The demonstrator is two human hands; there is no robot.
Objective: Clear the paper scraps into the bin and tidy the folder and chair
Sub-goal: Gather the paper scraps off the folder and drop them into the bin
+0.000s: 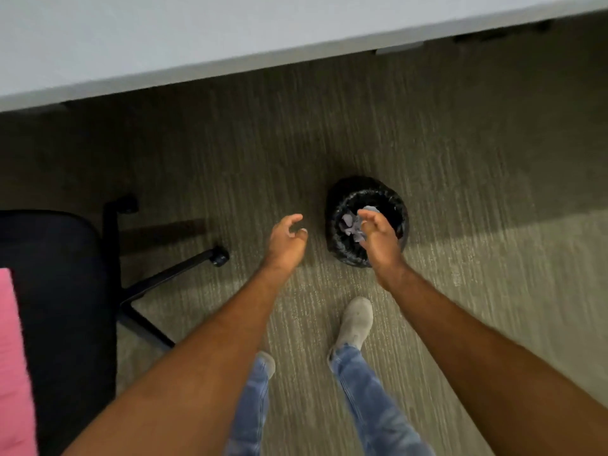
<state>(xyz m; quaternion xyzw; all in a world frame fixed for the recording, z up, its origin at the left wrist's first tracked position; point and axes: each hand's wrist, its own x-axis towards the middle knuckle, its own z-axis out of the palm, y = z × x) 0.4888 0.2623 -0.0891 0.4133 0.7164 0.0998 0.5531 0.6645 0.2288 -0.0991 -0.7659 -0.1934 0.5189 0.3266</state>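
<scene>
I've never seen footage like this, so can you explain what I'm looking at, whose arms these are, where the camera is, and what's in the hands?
There is one picture, taken by a wide-angle camera worn on a person's head, looking down. No machine: the two bare arms are the wearer's own, with their jeans and pale shoes below. The left hand hangs open over the carpet, holding nothing. The right hand is open above a small black-lined bin standing on the floor; pale paper scraps lie inside it. I cannot tell if a scrap still touches the fingers. At left stands a dark wheeled chair, with something pink at the edge. A pale desk runs across the top.
</scene>
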